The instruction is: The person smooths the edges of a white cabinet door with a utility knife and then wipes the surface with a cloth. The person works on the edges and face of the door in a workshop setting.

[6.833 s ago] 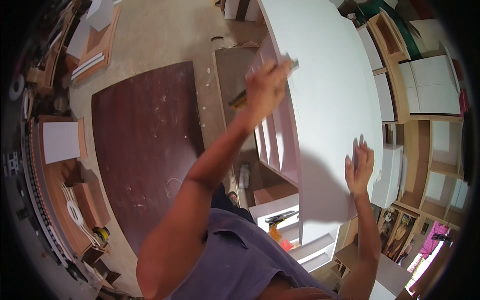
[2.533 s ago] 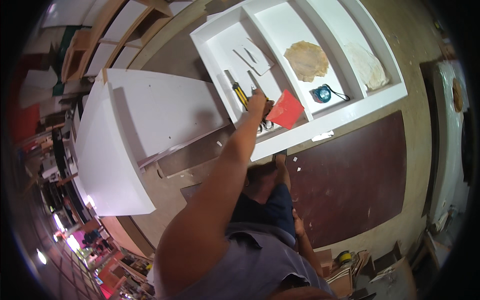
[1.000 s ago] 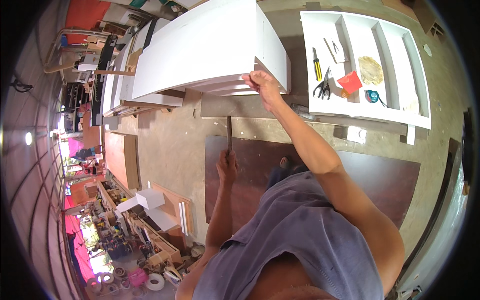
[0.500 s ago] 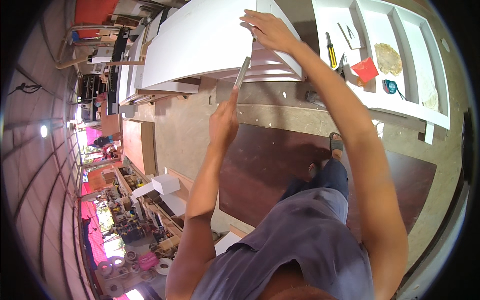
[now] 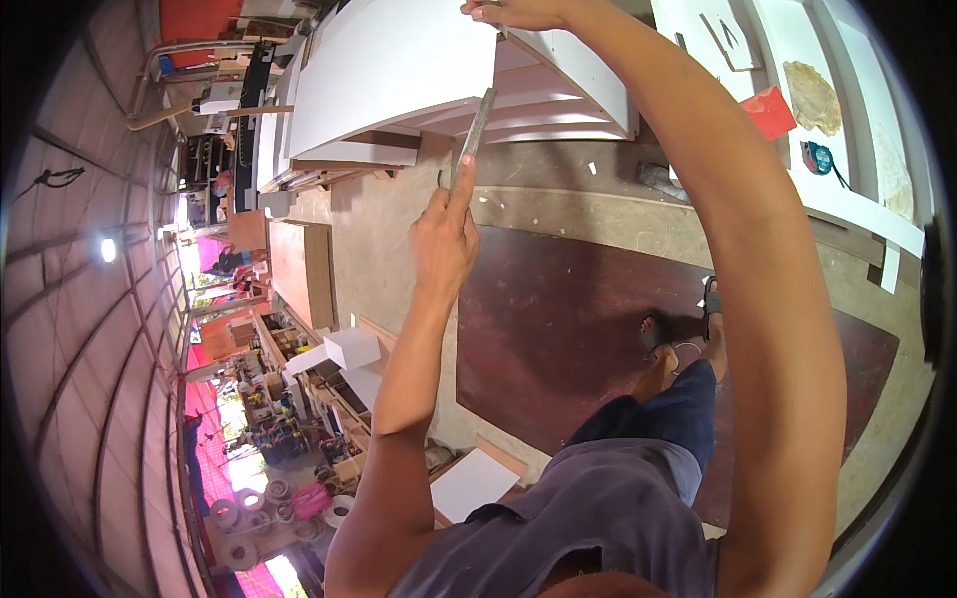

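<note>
My left hand [image 5: 444, 234] is closed round a flat metal file [image 5: 474, 135], index finger stretched along it. The file points up and away, its far end beside the near corner of a white panel [image 5: 399, 80] on a white cabinet-like box. At the top of the view my right hand [image 5: 518, 12] rests at the panel's edge, fingers bent over it and partly cut off by the frame. The box's open side [image 5: 558, 90] shows inner white boards under my right forearm.
At the right, a white compartmented frame [image 5: 857, 199] holds a red piece [image 5: 768, 113], a tape measure [image 5: 818, 157] and a tan lump [image 5: 812, 97]. A dark red board [image 5: 558, 329] lies on the floor under my feet. Cluttered shelves [image 5: 289, 399] and tape rolls [image 5: 239, 553] stand left.
My right hand has slid farther away along the panel's edge. The left hand and file have shifted slightly, and the whole view has tilted, with my feet now showing more.
</note>
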A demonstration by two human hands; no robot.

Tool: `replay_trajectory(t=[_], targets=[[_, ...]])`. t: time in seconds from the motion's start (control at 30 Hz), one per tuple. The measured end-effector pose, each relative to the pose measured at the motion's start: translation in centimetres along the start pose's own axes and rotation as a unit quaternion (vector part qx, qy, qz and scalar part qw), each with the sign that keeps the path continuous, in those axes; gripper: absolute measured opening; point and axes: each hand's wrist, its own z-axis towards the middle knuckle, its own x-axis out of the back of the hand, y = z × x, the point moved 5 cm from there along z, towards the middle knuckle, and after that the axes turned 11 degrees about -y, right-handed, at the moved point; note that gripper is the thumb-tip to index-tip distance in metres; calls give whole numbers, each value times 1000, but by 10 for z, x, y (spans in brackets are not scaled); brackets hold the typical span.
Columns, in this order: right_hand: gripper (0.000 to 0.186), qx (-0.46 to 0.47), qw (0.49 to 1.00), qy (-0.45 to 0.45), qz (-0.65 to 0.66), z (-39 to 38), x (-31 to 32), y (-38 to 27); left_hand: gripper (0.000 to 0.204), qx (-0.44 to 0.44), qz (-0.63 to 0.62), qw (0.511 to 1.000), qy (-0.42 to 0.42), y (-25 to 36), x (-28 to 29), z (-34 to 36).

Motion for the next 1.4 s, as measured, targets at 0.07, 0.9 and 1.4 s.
replay_trajectory(t=[0.07,0.9,1.4], targets=[[30,-26,998,-51,-30,4,11,-2,82,-23,15,999,40,8,2,23],[36,-35,991,-128,17,32,14,25,81,-43,32,997,52,28,11,69],[28,-52,990,-127,41,24,18,15,80,14,79,996,-24,32,6,85]])
